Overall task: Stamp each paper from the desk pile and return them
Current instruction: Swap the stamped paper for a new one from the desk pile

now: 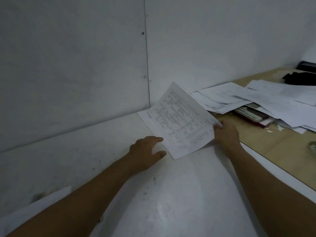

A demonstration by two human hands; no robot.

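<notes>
A printed sheet of paper (181, 120) is lifted and bent over the white desk (171, 194), its far edge curling up toward the wall. My right hand (226, 132) grips its right corner between thumb and fingers. At the sheet's left edge my left hand (147, 151) rests with fingers spread, the fingertips just touching the paper. A loose pile of papers (256, 98) lies on the wooden desk to the right. No stamp is visible.
A wooden desk surface (273, 144) adjoins the white one on the right. Under the pile lies a red-edged book or box (249, 115). Dark objects (301, 74) sit at the far right. Another sheet (34, 207) lies at lower left. Walls close the corner behind.
</notes>
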